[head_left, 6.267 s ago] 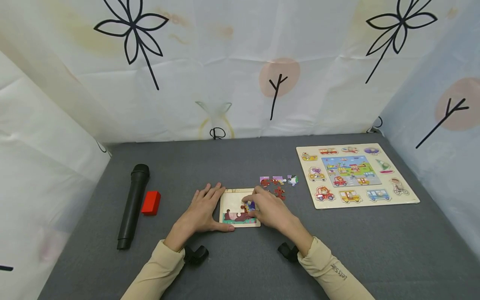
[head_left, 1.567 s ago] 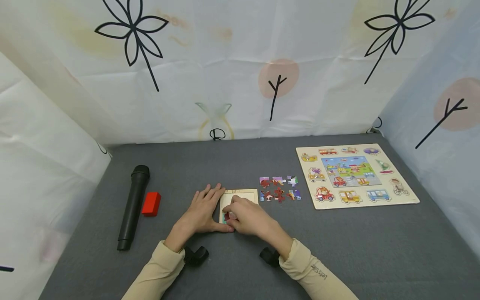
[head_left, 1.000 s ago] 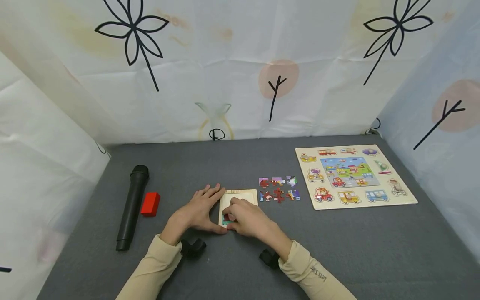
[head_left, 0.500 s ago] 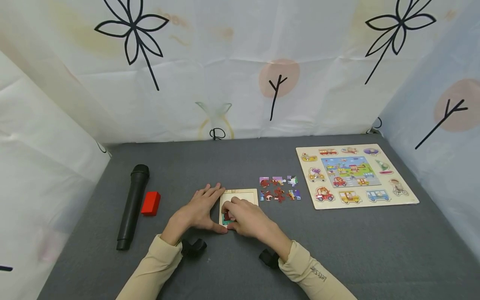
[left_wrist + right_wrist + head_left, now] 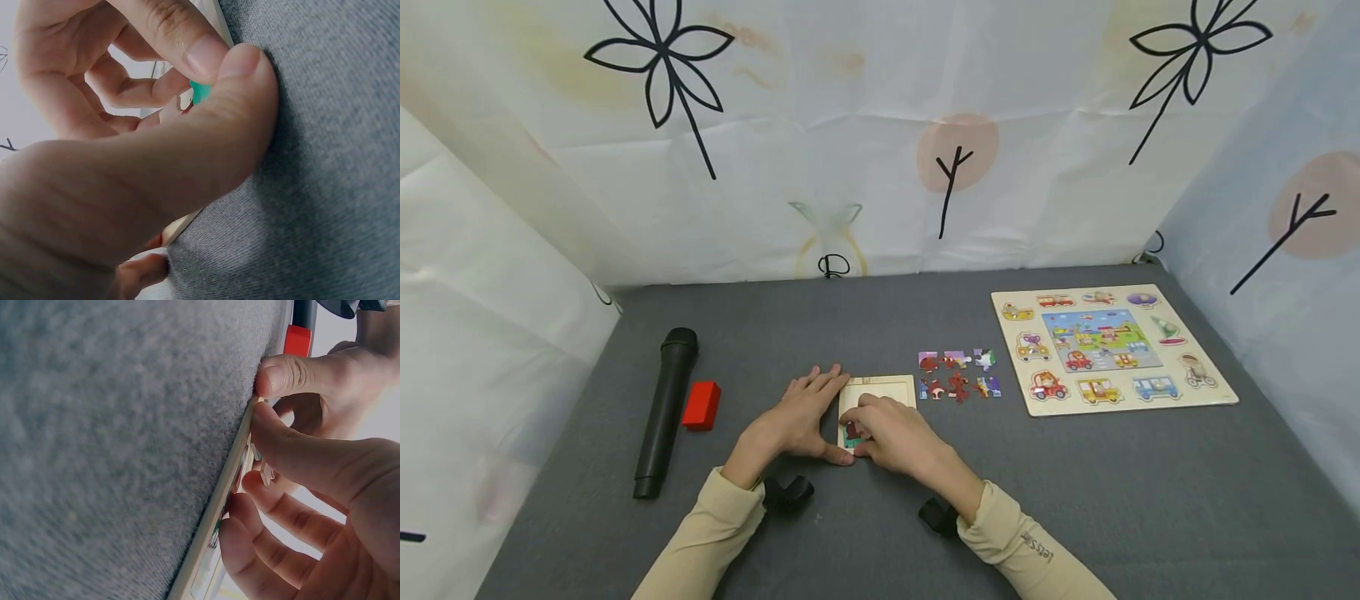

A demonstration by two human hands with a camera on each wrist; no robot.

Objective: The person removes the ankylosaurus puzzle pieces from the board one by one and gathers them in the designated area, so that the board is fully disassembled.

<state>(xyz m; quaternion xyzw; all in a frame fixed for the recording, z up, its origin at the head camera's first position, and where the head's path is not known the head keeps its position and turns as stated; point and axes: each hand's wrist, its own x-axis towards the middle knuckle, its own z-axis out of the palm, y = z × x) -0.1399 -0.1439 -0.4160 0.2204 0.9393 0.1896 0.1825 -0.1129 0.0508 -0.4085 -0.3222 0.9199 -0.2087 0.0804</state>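
A: And where does this find us?
B: A little curtained booth, it seems! White back curtain [image 5: 820,108], black flowers [image 5: 662,48] across it, hanging right behind the grey table [image 5: 1180,508]!
A: And the sides?
B: Left curtain [image 5: 490,292] here, right curtain [image 5: 1292,100] there, hemming the table in! Home or studio? From here, can't tell!

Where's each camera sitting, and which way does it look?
Head: on the head, facing forward and down at the puzzle tray; left hand, right hand, sleeves show.
Left wrist: on that wrist, facing the left thumb, right fingers beyond.
Right wrist: on that wrist, facing the right fingers, left thumb beyond.
Both wrist views share the tray's edge.
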